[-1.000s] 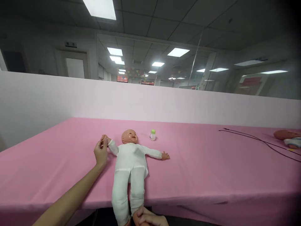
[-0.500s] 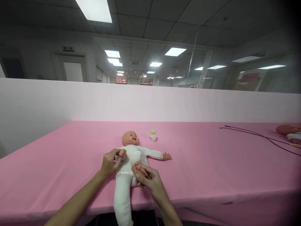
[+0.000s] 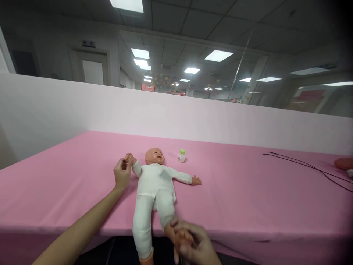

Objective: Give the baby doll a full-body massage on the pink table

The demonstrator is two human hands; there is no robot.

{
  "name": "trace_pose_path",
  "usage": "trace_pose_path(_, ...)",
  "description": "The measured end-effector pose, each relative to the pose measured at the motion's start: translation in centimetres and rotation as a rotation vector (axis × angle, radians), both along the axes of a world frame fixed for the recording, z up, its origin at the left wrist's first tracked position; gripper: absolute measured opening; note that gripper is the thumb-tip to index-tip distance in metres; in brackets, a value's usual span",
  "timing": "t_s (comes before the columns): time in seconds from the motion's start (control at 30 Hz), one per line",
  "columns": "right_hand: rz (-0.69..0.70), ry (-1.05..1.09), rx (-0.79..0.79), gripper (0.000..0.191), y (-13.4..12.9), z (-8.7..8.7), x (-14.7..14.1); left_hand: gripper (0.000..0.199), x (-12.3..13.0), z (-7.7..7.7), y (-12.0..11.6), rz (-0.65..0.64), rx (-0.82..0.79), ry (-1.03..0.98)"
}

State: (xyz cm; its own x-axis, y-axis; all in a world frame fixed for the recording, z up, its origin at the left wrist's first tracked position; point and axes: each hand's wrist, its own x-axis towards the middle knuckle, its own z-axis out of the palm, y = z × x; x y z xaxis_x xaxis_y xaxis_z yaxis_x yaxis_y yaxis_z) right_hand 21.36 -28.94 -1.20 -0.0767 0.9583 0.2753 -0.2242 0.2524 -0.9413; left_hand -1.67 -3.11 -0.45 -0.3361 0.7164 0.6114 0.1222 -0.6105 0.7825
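A baby doll (image 3: 156, 180) in a white cloth body lies on its back on the pink-covered table (image 3: 234, 198), head toward the far side. My left hand (image 3: 123, 173) grips the doll's hand on the left, which is raised beside its head. My right hand (image 3: 197, 243), blurred by motion, holds the doll's bare foot at the near edge, with that leg stretched out. The doll's other leg hangs over the table edge. Its other arm lies stretched to the right on the cloth, palm open.
Behind the doll's head stands a small bottle (image 3: 181, 155) with a green cap. Thin black cables (image 3: 306, 165) run across the right side. Part of another doll (image 3: 343, 163) shows at the right edge. A white partition (image 3: 176, 114) closes off the table's back.
My left hand has drawn the doll's hand from its chest outward and up beside its head. My right hand has pulled the foot from the belly down to the near edge, straightening the leg.
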Motion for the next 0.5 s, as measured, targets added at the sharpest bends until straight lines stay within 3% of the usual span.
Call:
trace_pose_path(0.13,-0.114,-0.012,-0.123,0.057,4.9,4.5,-1.4,0.011,0.5,0.0,-1.9,-0.153,0.395,0.573)
trace_pose_path(0.2,-0.168,0.032,-0.112,0.055,7.3,5.4,-2.5,0.011,0.5,-0.1,-2.3,-0.208,0.539,0.756)
trace_pose_path(0.27,-0.180,0.085,-0.104,0.051,8.8,5.5,-3.4,0.013,0.5,-0.2,-2.4,-0.230,0.556,0.807)
trace_pose_path(0.33,-0.164,0.114,-0.099,0.048,8.7,5.2,-3.6,0.011,0.6,-0.1,-2.1,-0.216,0.432,0.703)
trace_pose_path(0.4,-0.131,0.105,-0.091,0.046,7.2,4.3,-3.0,0.016,0.6,0.0,-1.5,-0.162,0.227,0.464)
trace_pose_path(0.5,-0.050,0.092,-0.088,0.048,3.2,1.3,-0.9,0.035,-0.1,0.0,0.3,-0.049,-0.061,0.042)
